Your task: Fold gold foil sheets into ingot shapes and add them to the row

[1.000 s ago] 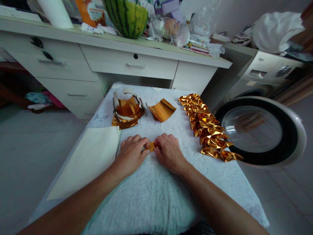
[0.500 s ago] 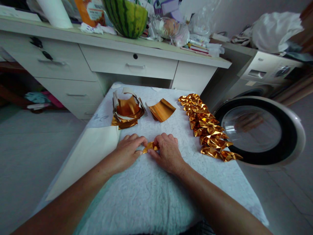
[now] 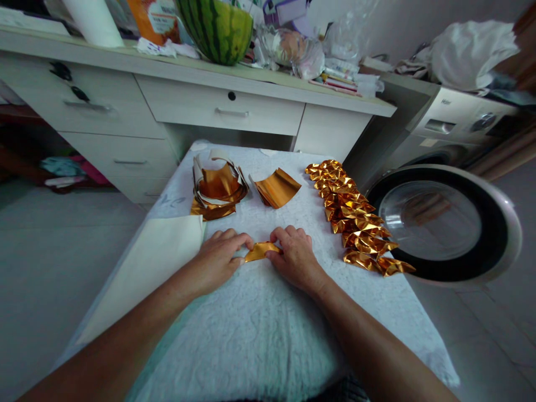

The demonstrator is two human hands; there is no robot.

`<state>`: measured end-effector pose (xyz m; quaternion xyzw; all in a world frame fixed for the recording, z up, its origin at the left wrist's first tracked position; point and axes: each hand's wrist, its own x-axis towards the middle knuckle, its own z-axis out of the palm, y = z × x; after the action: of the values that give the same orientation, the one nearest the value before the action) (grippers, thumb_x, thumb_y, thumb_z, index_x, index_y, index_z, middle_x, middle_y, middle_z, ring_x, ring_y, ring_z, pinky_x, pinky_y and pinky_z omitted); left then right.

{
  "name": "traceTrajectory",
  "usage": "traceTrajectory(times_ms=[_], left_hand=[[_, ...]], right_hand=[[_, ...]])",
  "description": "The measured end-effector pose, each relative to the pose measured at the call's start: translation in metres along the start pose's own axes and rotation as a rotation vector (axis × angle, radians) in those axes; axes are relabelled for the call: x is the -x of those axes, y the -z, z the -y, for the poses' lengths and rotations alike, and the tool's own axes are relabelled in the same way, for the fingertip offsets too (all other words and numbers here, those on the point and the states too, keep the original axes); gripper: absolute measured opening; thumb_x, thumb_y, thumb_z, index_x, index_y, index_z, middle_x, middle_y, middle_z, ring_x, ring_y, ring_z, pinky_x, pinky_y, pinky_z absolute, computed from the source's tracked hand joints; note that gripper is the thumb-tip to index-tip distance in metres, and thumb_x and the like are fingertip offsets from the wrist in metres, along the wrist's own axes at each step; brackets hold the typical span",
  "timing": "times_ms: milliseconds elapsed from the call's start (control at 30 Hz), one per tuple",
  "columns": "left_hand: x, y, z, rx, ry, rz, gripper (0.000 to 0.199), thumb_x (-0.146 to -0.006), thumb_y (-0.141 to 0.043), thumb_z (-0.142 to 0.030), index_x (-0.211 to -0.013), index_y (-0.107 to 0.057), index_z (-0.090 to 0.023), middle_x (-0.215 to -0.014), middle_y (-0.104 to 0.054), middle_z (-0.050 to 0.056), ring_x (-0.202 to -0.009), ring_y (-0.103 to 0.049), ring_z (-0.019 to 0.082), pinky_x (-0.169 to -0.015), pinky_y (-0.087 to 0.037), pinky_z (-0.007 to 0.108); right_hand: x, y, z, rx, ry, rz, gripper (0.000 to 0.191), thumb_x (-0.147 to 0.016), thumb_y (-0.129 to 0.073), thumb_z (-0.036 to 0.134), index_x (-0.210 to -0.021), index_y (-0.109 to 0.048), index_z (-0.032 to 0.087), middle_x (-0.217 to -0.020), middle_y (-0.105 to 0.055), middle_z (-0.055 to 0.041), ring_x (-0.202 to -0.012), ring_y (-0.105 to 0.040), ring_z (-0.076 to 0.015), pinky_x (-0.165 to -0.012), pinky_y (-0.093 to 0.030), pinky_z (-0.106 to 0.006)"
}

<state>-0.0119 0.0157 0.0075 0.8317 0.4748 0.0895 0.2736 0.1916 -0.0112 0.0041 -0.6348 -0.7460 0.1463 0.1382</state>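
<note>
A small folded piece of gold foil paper [image 3: 260,252] lies between my hands at the middle of the cloth-covered table [image 3: 268,335]. My left hand [image 3: 221,258] pinches its left end between thumb and fingers. On its right end, the thumb and fingers of my right hand [image 3: 296,255] are closed. Beyond my hands sits a small stack of flat, curved gold sheets [image 3: 278,188]. Left of that stack is a larger curled bundle of gold and white sheets [image 3: 220,184]. Folded gold pieces [image 3: 354,215] stand in a long row at the right.
A pale sheet [image 3: 154,262] lies along the table's left side. Behind the table, a white counter [image 3: 268,81] holds a cut watermelon [image 3: 215,30], bags and a paper roll [image 3: 94,22]. At the right, a washing machine's round door [image 3: 489,223] hangs open beside the table edge.
My right hand has moved slightly to the right along the foil piece, and more of the piece shows between my hands. My left hand has stayed in place.
</note>
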Motion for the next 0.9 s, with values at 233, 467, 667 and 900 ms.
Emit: traceTrajectory(times_ms=[233,467,667,900], left_hand=[[0.000,0.000,-0.001,0.011,0.009,-0.006,0.029,-0.077,-0.050,-0.018,-0.103,-0.061,-0.026,-0.099,-0.058,0.003,-0.097,-0.050,0.025,-0.089,-0.039,0.039],[0.001,-0.001,-0.001,0.016,-0.006,-0.023,0.032,-0.076,-0.048,-0.013,-0.103,-0.061,-0.025,-0.099,-0.060,0.003,-0.095,-0.050,0.024,-0.088,-0.039,0.039],[0.001,0.001,-0.004,0.056,-0.085,-0.004,0.031,-0.075,-0.046,-0.009,-0.097,-0.062,-0.024,-0.099,-0.063,0.002,-0.099,-0.053,0.022,-0.090,-0.039,0.038],[0.000,-0.006,-0.006,0.014,-0.088,-0.072,0.019,-0.074,-0.053,-0.016,-0.091,-0.060,-0.022,-0.095,-0.061,0.002,-0.097,-0.055,0.023,-0.087,-0.041,0.038]], right_hand=[[0.000,0.006,-0.016,-0.024,-0.024,0.004,0.019,-0.083,-0.065,0.028,-0.102,-0.060,0.026,-0.100,-0.057,-0.0042,-0.093,-0.048,-0.0223,-0.079,-0.030,-0.033],[0.002,0.012,-0.023,-0.098,0.037,0.013,0.018,-0.082,-0.057,0.015,-0.099,-0.059,0.023,-0.097,-0.058,-0.0031,-0.092,-0.048,-0.0205,-0.080,-0.031,-0.031],[0.004,0.014,-0.021,-0.172,0.140,-0.007,0.024,-0.074,-0.052,0.006,-0.092,-0.058,0.021,-0.093,-0.059,-0.0021,-0.091,-0.049,-0.0193,-0.082,-0.033,-0.031],[0.005,0.013,-0.018,-0.154,0.242,-0.009,0.023,-0.074,-0.061,0.014,-0.096,-0.061,0.021,-0.092,-0.060,-0.0025,-0.088,-0.047,-0.0205,-0.080,-0.032,-0.033]])
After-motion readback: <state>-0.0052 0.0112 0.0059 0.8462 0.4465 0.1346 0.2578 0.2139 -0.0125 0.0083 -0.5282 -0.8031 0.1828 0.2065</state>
